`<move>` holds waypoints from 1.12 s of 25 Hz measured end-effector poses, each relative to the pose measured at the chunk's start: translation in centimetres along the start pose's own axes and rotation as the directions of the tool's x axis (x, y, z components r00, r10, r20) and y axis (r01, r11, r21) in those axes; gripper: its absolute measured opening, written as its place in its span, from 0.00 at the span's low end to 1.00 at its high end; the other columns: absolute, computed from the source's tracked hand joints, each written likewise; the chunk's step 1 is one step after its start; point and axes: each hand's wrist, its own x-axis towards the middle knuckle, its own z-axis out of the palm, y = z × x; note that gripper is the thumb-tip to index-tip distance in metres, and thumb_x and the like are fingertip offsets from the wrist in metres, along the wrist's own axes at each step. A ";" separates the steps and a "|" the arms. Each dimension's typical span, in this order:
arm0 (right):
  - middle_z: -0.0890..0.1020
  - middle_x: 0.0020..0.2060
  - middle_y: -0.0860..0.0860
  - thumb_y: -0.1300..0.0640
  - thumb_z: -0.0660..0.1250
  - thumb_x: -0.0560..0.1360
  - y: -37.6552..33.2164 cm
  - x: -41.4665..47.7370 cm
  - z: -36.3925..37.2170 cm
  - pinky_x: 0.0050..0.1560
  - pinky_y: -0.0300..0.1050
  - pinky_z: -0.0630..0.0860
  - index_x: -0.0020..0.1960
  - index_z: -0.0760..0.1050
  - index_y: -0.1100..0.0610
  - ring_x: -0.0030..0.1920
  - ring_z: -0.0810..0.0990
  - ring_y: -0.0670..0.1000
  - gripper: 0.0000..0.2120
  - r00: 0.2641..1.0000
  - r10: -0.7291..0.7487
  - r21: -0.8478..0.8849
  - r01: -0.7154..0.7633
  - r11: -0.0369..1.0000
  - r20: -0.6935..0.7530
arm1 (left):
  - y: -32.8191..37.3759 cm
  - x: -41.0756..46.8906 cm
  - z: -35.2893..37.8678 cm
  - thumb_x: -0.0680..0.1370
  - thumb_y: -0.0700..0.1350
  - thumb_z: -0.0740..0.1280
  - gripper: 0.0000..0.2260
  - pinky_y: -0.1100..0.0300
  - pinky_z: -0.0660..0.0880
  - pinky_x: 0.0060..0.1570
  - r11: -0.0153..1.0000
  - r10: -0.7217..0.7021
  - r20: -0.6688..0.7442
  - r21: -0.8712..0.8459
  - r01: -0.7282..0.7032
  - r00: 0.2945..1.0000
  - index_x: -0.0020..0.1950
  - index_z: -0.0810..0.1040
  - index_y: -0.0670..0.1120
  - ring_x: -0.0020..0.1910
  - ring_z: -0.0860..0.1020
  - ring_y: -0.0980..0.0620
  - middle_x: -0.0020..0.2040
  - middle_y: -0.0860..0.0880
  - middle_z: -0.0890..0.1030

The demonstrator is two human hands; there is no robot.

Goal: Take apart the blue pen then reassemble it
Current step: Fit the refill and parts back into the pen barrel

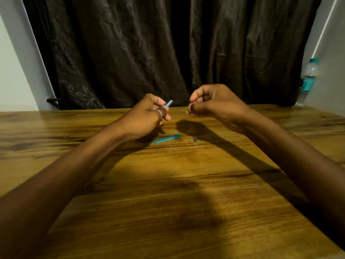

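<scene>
Above the wooden table (168,184) | my left hand (147,116) grips the blue pen barrel (168,103) | right hand (211,103) pinches something tiny, can't tell what | blue cap (166,138) lies below | pen apart, I think; next, fit pieces together.

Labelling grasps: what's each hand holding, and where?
Left hand: blue pen barrel, gripped mid-body, one end protruding. Right hand: pinched shut, contents too small to tell.

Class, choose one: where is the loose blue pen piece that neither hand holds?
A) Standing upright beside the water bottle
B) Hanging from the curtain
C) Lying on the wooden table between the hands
C: the loose blue pen piece lies flat on the wooden table, below both hands.
</scene>
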 end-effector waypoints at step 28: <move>0.86 0.39 0.56 0.73 0.70 0.73 -0.3 -0.3 1.0 0.45 0.42 0.84 0.58 0.73 0.64 0.39 0.86 0.49 0.15 0.999 -0.054 0.022 0.053 0.998 0.011 | -0.2 -0.4 -0.9 0.78 0.38 0.68 0.10 0.74 0.71 0.29 0.996 0.073 0.114 0.043 -0.078 0.991 0.60 0.78 0.41 0.32 0.78 0.66 0.49 0.42 0.84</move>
